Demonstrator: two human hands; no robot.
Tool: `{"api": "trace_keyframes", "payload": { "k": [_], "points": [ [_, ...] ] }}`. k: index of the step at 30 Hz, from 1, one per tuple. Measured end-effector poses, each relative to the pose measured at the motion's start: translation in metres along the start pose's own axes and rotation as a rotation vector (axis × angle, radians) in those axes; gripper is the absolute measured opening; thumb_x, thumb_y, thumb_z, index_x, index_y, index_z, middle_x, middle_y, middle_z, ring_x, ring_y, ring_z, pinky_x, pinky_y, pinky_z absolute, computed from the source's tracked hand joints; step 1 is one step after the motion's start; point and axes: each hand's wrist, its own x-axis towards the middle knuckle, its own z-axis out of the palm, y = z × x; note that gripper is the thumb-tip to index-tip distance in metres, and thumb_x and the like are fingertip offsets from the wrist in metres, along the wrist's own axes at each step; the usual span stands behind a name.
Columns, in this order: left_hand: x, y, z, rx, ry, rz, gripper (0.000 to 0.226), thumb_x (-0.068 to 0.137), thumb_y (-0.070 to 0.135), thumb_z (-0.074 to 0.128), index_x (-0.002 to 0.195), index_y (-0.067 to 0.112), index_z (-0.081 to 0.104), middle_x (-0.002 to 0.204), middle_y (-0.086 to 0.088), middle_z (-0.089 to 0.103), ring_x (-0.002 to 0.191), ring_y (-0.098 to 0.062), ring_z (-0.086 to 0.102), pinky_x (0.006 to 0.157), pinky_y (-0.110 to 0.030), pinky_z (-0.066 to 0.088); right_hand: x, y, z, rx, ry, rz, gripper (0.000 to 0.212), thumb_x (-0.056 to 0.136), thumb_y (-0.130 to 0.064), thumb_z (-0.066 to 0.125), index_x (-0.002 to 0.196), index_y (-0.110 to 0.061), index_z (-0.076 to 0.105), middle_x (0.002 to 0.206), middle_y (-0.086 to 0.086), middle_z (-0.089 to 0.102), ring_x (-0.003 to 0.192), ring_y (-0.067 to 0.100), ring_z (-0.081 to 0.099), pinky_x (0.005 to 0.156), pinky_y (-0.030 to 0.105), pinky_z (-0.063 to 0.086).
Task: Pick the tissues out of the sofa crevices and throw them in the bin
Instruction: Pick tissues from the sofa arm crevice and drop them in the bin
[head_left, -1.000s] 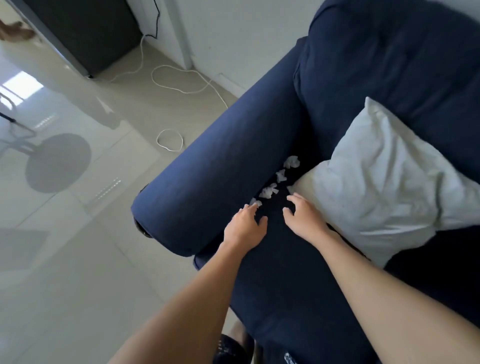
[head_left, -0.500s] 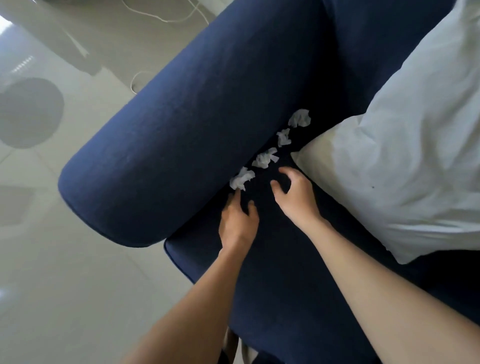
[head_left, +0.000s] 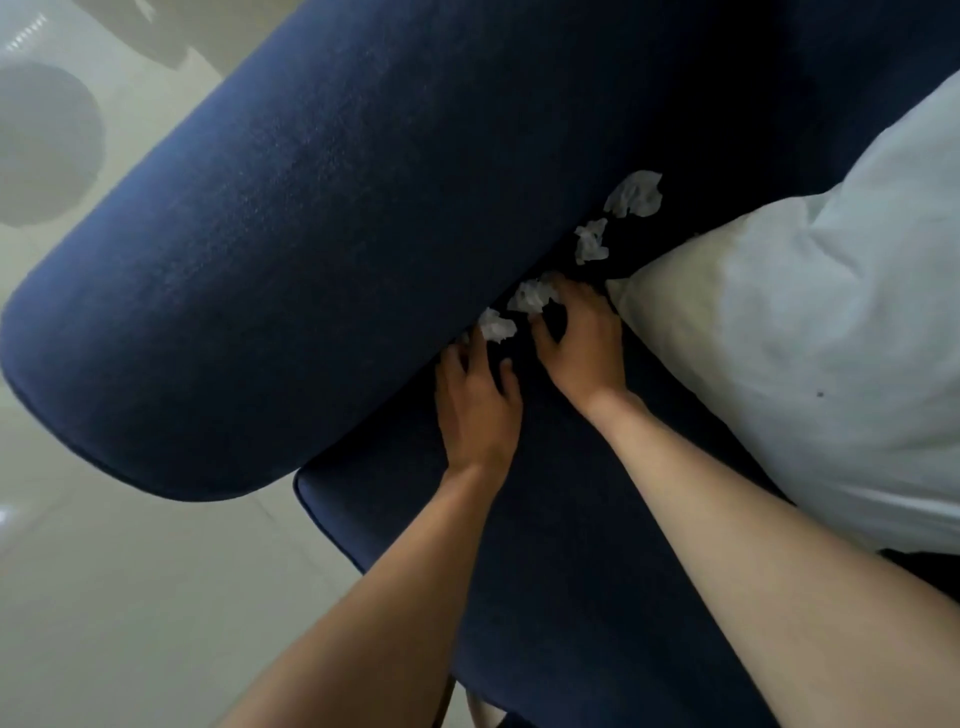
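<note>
Several crumpled white tissues lie in a row in the crevice between the navy sofa's armrest and seat cushion. My left hand lies flat on the seat with fingers apart, its fingertips touching the nearest tissue. My right hand curls around the second tissue, thumb below and fingers above it. Two more tissues sit farther along the crevice, a small one and a larger one. No bin is in view.
A white pillow lies on the seat right of my right hand, its corner almost touching my knuckles. Pale tiled floor lies left of the armrest, with a round grey shape on it.
The view has moved closer to the crevice. Both hands slid forward: the left reached the nearest tissue, and the right closed its fingers around the second one.
</note>
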Motion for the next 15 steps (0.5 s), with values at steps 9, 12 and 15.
{"api": "trace_keyframes", "payload": {
  "k": [9, 12, 15],
  "points": [
    [0.01, 0.004, 0.0, -0.07, 0.006, -0.001, 0.03, 0.097, 0.015, 0.05, 0.123, 0.008, 0.062, 0.139, -0.007, 0.05, 0.129, -0.019, 0.046, 0.108, -0.032, 0.038, 0.008, 0.006, 0.003, 0.045, 0.027, 0.071, 0.023, 0.09, -0.017, 0.062, 0.11, -0.007, 0.068, 0.113, 0.013, 0.061, 0.106, 0.027, 0.056, 0.092, 0.038, 0.049],
    [0.013, 0.006, -0.003, -0.118, 0.01, 0.011, 0.026, 0.096, 0.007, 0.049, 0.117, 0.004, 0.065, 0.134, -0.008, 0.056, 0.123, -0.019, 0.053, 0.104, -0.027, 0.042, 0.003, 0.007, 0.0, 0.085, 0.039, 0.064, 0.021, 0.091, -0.014, 0.061, 0.108, -0.005, 0.068, 0.112, 0.013, 0.062, 0.106, 0.024, 0.057, 0.091, 0.031, 0.048],
    [0.012, 0.01, -0.008, -0.121, 0.003, 0.051, 0.029, 0.095, 0.001, 0.049, 0.121, 0.002, 0.063, 0.132, -0.01, 0.057, 0.12, -0.02, 0.055, 0.101, -0.022, 0.041, -0.003, 0.006, -0.006, 0.12, 0.057, 0.066, 0.019, 0.091, -0.013, 0.06, 0.107, -0.006, 0.068, 0.11, 0.012, 0.062, 0.104, 0.021, 0.057, 0.086, 0.025, 0.045]
  ]
}}
